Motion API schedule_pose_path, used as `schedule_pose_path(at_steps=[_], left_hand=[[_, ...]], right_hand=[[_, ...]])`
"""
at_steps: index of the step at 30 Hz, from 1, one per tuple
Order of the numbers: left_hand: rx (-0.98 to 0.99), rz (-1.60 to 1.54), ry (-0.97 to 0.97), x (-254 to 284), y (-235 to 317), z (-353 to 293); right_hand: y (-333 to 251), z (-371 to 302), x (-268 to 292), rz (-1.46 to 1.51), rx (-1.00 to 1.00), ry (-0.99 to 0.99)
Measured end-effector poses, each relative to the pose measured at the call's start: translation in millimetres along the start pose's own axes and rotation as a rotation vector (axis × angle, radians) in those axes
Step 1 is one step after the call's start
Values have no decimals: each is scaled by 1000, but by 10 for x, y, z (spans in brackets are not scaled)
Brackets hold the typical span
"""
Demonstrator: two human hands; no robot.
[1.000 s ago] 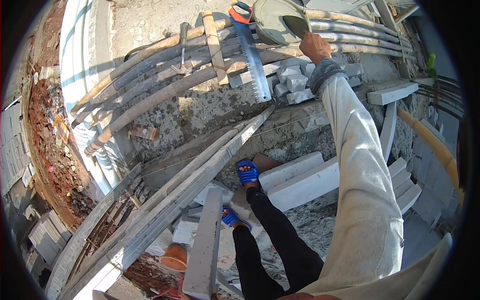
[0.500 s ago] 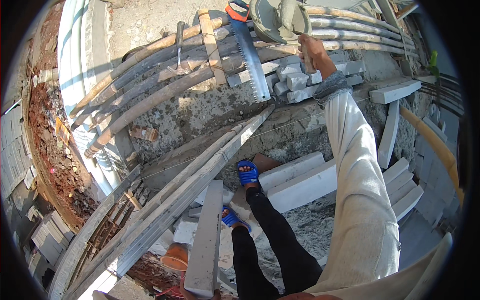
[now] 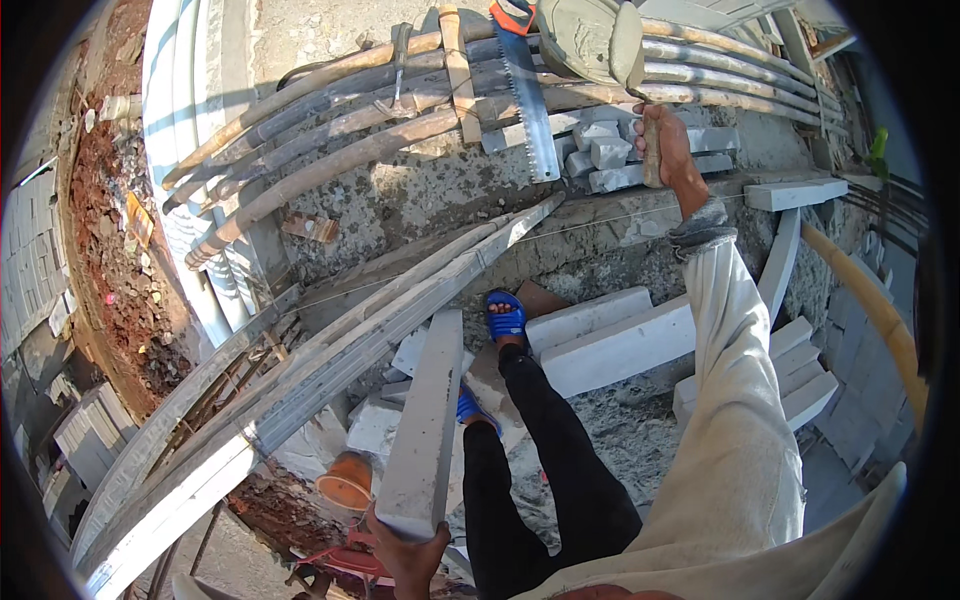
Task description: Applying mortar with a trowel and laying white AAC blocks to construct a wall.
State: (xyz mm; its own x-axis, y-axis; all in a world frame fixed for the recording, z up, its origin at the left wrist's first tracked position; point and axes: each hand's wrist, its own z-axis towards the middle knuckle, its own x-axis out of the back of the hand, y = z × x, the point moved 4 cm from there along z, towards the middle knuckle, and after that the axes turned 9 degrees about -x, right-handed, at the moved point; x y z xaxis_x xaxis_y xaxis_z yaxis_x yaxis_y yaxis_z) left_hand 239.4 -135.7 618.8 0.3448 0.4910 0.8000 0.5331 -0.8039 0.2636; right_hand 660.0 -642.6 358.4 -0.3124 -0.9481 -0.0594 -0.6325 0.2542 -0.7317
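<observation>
In the head view, the right grip (image 3: 668, 145) is at 2 o'clock, clenched round the handle of a trowel (image 3: 627, 45). Its blade, loaded with grey mortar, points toward 12 o'clock and overlaps the 3 o'clock side of a round basin (image 3: 568, 38); whether blade and rim touch, I cannot tell. The left grip (image 3: 408, 550), low between 6 and 7 o'clock, grasps the near end of a long pale block (image 3: 425, 430), thumb on one side and fingers on the other. The block's far end points toward 12 o'clock; I cannot tell whether it rests on anything.

A handsaw (image 3: 525, 100) lies between 12 and 1 o'clock across bamboo poles (image 3: 340, 162), with a wooden strip (image 3: 458, 75) at 12 and a hammer (image 3: 400, 70) between 11 and 12. Small cut blocks (image 3: 610, 152) sit between 1 and 2 o'clock, near the right grip. Long white blocks (image 3: 620, 348) lie between 3 and 4 o'clock, and an orange container (image 3: 347, 482) is at 7, just beside the held block.
</observation>
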Motion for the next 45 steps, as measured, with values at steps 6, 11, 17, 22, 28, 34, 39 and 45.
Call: schedule_pose_path(at_steps=[6,11,17,22,28,34,39,45], left_hand=[[-15,-120,-71,40,-190,9],[-176,-140,-7,170,-330,-20],[-246,-206,88,648,-628,-453],[-281,-264,200,901,-1044,-907],[-257,-347,286,454,-1682,-958],[-283,-292,299,-348,-2152,-338],[-320,-294,301,-694,-2555,-132],[-254,-367,237,-824,-3289,-501]], right_hand=[[318,-1898,-73,-232,95,-150],[674,-3264,-464,-437,171,-478],[1170,-4137,-1951,-751,804,-893],[1709,-4468,-2539,-817,917,-1022],[2679,-4464,-2645,-872,772,-1130],[3644,-3994,-2581,-940,593,-1104],[4097,-3845,-2625,-1006,498,-1104],[4501,-4125,-2840,-988,592,-1164]])
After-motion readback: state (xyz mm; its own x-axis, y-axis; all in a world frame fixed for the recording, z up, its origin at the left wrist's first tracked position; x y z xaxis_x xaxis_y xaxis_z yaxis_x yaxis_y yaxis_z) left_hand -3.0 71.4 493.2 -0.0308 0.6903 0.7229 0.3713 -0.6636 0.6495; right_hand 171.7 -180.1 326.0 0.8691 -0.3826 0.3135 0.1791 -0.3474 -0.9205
